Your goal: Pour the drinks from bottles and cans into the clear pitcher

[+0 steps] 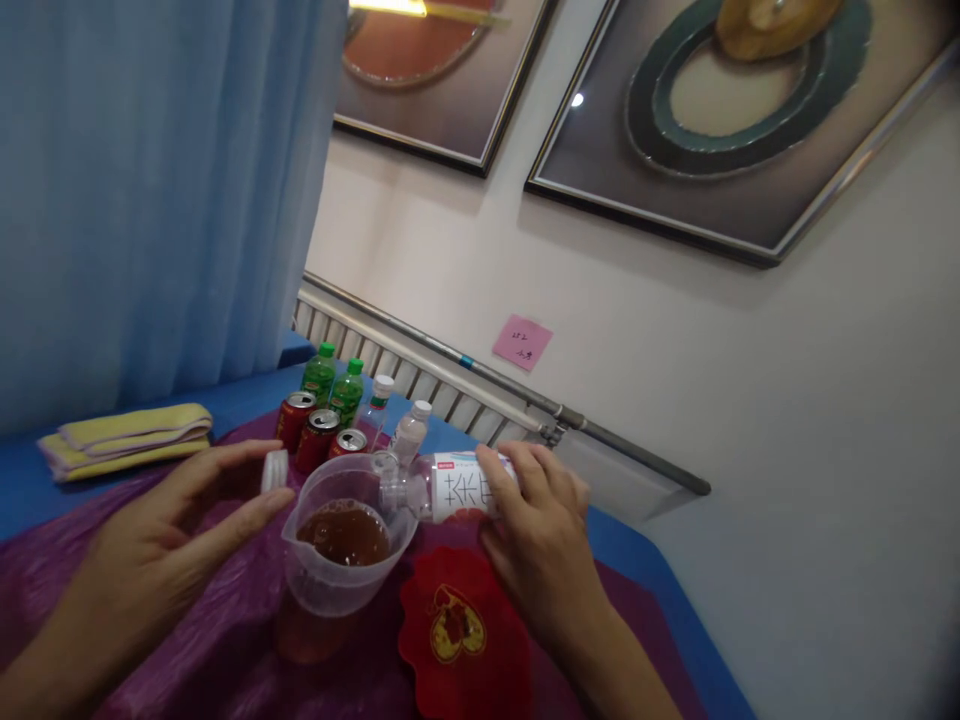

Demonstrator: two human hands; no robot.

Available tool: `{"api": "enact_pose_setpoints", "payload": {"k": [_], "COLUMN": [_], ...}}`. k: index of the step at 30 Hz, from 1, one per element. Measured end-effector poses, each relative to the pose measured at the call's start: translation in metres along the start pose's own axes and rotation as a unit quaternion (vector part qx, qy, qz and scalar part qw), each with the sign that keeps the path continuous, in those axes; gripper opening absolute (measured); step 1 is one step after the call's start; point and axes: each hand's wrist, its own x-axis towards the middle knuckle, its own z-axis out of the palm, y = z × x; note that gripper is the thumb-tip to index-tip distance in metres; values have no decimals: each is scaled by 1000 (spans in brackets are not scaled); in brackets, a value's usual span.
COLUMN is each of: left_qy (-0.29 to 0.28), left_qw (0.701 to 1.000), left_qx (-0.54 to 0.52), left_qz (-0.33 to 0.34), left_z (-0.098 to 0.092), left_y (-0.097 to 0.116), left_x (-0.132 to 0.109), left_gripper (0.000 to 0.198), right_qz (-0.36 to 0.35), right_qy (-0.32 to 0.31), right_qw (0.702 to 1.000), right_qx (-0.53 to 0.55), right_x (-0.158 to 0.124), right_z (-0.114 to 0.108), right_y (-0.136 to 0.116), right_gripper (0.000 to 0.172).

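My right hand grips labelled bottle, tilted, mouth over pitcher; likely light, thin-walled, slippery if wet; best held round label, gently; my left hand pinches white cap.

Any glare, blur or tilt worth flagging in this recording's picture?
Head view: a yellow streak glares on the left framed picture, a small white spot on the right framed picture; head view: the wall pipe slants across the frame; head view: small writing on the pink note is soft, large characters on the bottle clearer.
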Motion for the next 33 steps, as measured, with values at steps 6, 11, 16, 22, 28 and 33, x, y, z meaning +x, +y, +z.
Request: {"api": "enact_pose_setpoints", "payload": {"k": [6, 11, 16, 22, 28, 33], "left_qy": [-132, -225, -283, -351, -383, -433], "left_qw": [991, 953, 924, 925, 923, 899], "left_qx": [-17, -180, -235, -142, -10, 57], "left_qz": [2, -92, -100, -32, 39, 46], "left_z": [20, 61, 87, 99, 114, 145], "left_y": [50, 83, 85, 109, 149, 179], "left_x": [11, 8, 4, 6, 8, 10], "left_gripper": [62, 66, 57, 44, 34, 45], "right_qz": [181, 227, 210, 218, 248, 291], "right_qy": [-70, -110, -94, -42, -29, 9], "right_qw": [965, 923, 934, 946, 935, 925], "right_qx": [178, 290, 273, 236, 253, 246], "right_x": [-25, -43, -56, -75, -88, -103], "right_z": [27, 22, 4, 6, 3, 8], "right_y": [5, 6, 9, 19, 32, 49], "right_gripper": [69, 74, 72, 74, 71, 68]}}
